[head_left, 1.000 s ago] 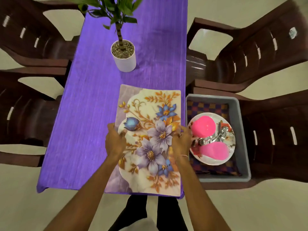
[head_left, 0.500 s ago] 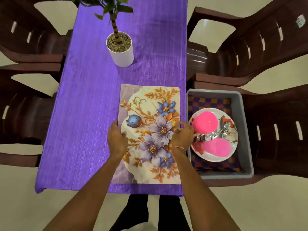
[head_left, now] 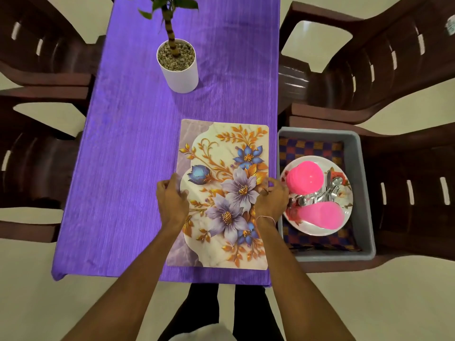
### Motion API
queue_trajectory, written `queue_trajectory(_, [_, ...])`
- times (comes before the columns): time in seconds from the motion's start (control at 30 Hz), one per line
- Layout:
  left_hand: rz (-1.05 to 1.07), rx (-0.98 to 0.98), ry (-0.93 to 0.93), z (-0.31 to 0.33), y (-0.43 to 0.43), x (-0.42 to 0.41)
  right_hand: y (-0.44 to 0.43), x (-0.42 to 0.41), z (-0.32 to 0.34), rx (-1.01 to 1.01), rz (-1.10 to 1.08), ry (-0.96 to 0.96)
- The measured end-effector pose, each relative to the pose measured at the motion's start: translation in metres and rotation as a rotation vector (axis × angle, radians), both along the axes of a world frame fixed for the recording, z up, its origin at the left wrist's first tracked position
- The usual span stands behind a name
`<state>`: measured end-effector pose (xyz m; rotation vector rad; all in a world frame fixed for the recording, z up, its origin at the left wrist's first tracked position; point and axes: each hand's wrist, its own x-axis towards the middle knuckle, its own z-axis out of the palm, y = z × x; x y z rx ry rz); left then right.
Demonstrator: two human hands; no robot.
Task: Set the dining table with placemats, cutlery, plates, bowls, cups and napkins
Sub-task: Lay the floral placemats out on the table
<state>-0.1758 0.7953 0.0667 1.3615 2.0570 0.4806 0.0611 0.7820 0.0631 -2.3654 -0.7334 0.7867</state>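
left hand and right hand each seemingly pinch the floral placemat by its sides.

Purple cloth is covering the surface end to end, its near-left corner drooping off the edge. White plant pot is standing toward the far end. Floral placemat is lying flat at near right, its long side probably flush with the right edge.

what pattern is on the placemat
The placemat shows purple and blue flowers with gold leaves; head view.
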Motion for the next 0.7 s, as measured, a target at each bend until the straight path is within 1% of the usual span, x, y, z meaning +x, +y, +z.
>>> queue_trajectory(0.1, [-0.011,0.016,-0.006,-0.003,-0.001,-0.002,0.000,0.005,-0.003,-0.044,-0.005,-0.014])
queue_trajectory(0.2, [-0.044,-0.010,0.025,-0.007,0.001,-0.006,0.001,0.008,-0.003,-0.031,-0.006,0.004])
queue_trajectory(0.33, [-0.081,-0.020,0.021,-0.011,0.001,-0.010,0.000,0.011,-0.003,-0.018,0.033,-0.022])
queue_trajectory(0.4, [-0.091,-0.041,0.049,-0.009,0.001,-0.009,-0.002,0.011,-0.002,-0.015,0.047,-0.040])
queue_trajectory(0.53, [-0.011,-0.030,0.067,-0.002,0.003,-0.008,-0.004,0.005,0.001,0.002,0.044,-0.152])
queue_trajectory(0.7, [0.226,0.003,-0.110,0.004,0.011,-0.010,-0.008,0.004,0.003,0.019,0.062,-0.177])
